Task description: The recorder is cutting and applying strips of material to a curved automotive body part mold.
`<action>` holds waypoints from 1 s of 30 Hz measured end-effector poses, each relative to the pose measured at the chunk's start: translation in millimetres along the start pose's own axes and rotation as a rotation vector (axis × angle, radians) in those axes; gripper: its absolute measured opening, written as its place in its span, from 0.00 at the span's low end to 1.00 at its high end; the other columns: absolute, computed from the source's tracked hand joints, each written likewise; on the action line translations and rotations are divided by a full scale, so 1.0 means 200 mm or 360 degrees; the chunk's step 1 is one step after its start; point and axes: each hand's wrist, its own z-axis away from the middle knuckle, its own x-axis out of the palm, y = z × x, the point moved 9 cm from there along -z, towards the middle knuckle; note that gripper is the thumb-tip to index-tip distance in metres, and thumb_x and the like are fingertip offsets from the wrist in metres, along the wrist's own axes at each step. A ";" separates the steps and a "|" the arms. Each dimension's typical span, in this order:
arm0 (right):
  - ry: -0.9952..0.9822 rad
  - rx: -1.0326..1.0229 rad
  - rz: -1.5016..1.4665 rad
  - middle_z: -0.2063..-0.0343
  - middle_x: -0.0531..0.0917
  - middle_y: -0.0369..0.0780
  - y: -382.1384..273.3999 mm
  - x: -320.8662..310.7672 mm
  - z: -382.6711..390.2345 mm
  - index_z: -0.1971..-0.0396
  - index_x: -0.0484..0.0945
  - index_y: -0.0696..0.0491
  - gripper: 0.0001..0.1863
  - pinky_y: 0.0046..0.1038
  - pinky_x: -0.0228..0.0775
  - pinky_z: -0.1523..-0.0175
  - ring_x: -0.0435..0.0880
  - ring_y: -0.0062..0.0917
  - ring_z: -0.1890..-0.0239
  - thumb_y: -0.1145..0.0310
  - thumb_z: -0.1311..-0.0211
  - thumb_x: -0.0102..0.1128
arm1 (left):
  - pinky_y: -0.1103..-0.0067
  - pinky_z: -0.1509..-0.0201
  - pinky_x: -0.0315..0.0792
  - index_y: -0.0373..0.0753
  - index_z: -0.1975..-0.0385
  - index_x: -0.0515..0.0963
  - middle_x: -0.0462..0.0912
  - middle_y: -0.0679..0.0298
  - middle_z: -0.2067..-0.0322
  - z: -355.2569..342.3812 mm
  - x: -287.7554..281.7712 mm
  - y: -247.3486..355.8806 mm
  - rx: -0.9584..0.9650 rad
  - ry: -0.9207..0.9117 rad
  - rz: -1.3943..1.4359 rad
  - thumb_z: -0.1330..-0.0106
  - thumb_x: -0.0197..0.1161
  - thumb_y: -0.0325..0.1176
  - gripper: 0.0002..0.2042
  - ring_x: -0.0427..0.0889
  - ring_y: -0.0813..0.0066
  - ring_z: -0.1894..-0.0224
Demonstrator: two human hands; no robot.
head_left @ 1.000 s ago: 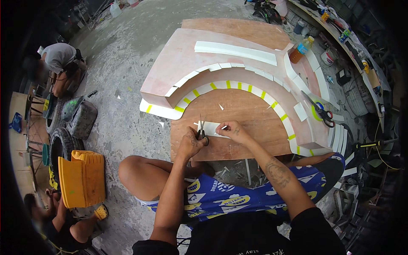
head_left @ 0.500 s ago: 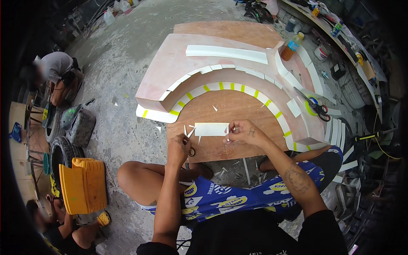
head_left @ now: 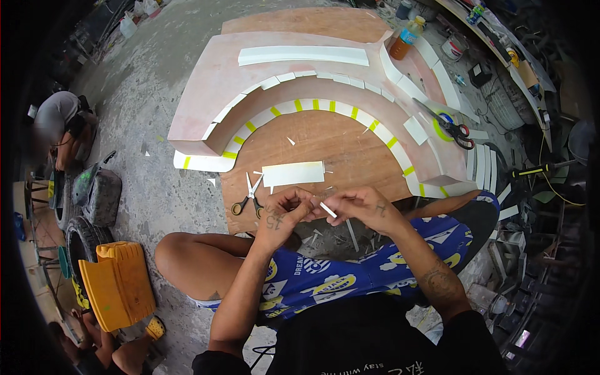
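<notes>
Both hands, left [head_left: 282, 212] and right [head_left: 362, 206], pinch a thin white strip [head_left: 327, 209], its ends hidden.

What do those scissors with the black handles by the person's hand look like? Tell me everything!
The scissors are small, with two black loop handles and shiny silver blades. They look like metal with plastic grips. They lie flat on the brown wooden board, blades slightly open and pointing away from the person, handles toward them. They sit just left of the white rectangular strip and close to the left hand, which is not holding them. Only the board seems to touch them.
</notes>
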 end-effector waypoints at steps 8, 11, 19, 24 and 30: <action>0.0111 -0.0043 -0.0797 0.65 0.84 0.44 0.00 0.02 0.15 0.53 0.77 0.64 0.14 0.26 0.80 0.54 0.85 0.26 0.63 0.74 0.36 0.61 | 0.81 0.63 0.74 0.32 0.65 0.83 0.84 0.58 0.70 0.13 0.10 0.32 0.0905 0.0019 -0.0655 0.44 0.69 0.24 0.08 0.82 0.73 0.69; 0.0339 -0.0251 -0.0370 0.66 0.84 0.44 -0.08 -0.03 0.19 0.55 0.78 0.64 0.12 0.24 0.79 0.54 0.85 0.24 0.63 0.77 0.38 0.61 | 0.82 0.62 0.74 0.32 0.62 0.82 0.85 0.59 0.69 0.12 0.08 0.28 0.0782 0.0061 -0.0556 0.42 0.68 0.23 0.08 0.82 0.75 0.67; 0.0556 -0.0396 -0.0213 0.69 0.85 0.44 -0.15 -0.04 0.22 0.62 0.78 0.64 0.06 0.23 0.79 0.56 0.86 0.25 0.65 0.80 0.39 0.60 | 0.81 0.57 0.76 0.28 0.62 0.79 0.84 0.57 0.66 0.09 0.05 0.14 0.0273 0.0009 0.0016 0.36 0.62 0.21 0.06 0.83 0.74 0.64; 0.0493 -0.0304 -0.0165 0.66 0.84 0.43 -0.12 -0.01 0.21 0.59 0.77 0.65 0.08 0.21 0.78 0.54 0.84 0.22 0.63 0.81 0.38 0.59 | 0.81 0.59 0.75 0.30 0.66 0.78 0.83 0.59 0.68 0.08 0.05 0.09 0.0141 -0.0056 0.0063 0.35 0.60 0.21 0.03 0.82 0.75 0.65; 0.0451 -0.0248 -0.0118 0.65 0.83 0.42 -0.13 0.04 0.19 0.60 0.78 0.65 0.09 0.20 0.78 0.55 0.84 0.21 0.63 0.80 0.40 0.63 | 0.83 0.60 0.73 0.31 0.66 0.77 0.80 0.63 0.70 0.09 0.07 0.07 0.0074 -0.0143 0.0111 0.35 0.60 0.23 0.02 0.80 0.79 0.67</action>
